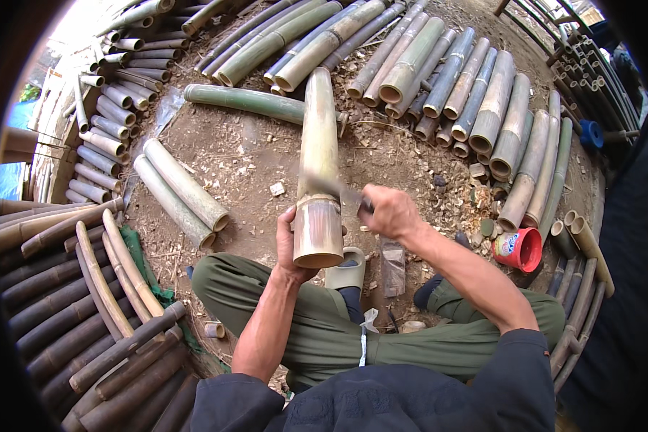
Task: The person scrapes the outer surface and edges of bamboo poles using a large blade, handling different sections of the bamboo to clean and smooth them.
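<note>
My left hand (288, 246) is wrapped round the lower part of a thick bamboo tube (320, 147), its near open end tilted toward me. The tube's far end reaches a green bamboo pole (248, 102) lying crosswise on the ground. My right hand (392, 214) is closed on the dark handle of a knife, whose blade (325, 185) is smeared by motion. That blade crosses the tube's upper side, close to the ring of a node; whether it touches the bamboo I cannot tell.
Rows of cut bamboo tubes (482, 104) lie in an arc ahead and right. Two pale tubes (183, 183) rest at left, near stacked dark poles (57, 317). Wood chips cover the dirt floor (255, 155). A red tin (529, 250) lies tipped at right, beyond my bent knees.
</note>
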`<state>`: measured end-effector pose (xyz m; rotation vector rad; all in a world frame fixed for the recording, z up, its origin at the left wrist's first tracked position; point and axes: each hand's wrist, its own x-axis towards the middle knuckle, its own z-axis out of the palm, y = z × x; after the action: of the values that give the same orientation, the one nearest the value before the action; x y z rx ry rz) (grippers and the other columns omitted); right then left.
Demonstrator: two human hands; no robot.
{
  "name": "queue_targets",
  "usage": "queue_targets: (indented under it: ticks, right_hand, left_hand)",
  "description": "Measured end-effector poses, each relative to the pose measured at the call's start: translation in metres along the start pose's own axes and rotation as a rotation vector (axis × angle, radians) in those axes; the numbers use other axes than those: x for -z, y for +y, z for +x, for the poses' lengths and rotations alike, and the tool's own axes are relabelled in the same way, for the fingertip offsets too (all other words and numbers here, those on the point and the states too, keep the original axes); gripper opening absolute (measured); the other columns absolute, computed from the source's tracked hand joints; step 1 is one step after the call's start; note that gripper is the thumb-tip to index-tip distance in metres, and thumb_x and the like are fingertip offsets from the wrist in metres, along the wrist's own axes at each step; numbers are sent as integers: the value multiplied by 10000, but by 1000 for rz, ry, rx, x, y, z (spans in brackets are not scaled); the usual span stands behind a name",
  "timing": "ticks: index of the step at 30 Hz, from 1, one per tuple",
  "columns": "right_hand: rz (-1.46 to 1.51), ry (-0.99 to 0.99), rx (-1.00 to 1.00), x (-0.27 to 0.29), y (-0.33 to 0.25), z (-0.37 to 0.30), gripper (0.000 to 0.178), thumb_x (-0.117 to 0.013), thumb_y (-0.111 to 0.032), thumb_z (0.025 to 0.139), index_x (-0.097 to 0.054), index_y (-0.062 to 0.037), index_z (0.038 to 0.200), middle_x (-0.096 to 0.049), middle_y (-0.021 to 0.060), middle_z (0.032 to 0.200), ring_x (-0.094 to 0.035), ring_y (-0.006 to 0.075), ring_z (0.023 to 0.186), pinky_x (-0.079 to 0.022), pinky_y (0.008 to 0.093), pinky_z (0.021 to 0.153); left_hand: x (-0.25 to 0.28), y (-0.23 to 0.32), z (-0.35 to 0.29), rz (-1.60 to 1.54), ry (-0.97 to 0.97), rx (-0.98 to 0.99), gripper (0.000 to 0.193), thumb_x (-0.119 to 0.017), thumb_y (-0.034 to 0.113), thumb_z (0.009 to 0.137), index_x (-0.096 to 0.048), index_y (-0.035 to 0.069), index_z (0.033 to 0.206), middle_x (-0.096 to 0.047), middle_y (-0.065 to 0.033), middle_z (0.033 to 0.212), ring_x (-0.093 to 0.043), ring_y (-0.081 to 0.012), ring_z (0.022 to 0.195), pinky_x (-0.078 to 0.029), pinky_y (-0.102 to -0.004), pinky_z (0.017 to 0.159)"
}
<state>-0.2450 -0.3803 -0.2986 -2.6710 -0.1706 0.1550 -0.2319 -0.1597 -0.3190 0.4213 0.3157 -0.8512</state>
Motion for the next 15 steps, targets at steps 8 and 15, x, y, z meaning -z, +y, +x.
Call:
queue_targets:
  ticks: [8,15]
  right_hand:
    - [77,182,203,-10,8,-8,154,-702,-123,781,-567,-61,821,-617,81,686,-614,212,555,-536,351,459]
    - [48,280,345,-15,2,-15,162,-702,-153,793,-556,-81,790,-595,66,655,-620,201,551,-529,349,445]
  left_hand:
    - [0,-6,4,-61,-15,-19,764,-488,695,932,-547,26,1297,-671,-145,1116,-706,-264,904,-618,-442,755]
    - [-6,-3,-3,3,47,-26,717,-488,641,947,-527,33,1325,-685,-161,1065,-709,-290,897,-616,-445,772]
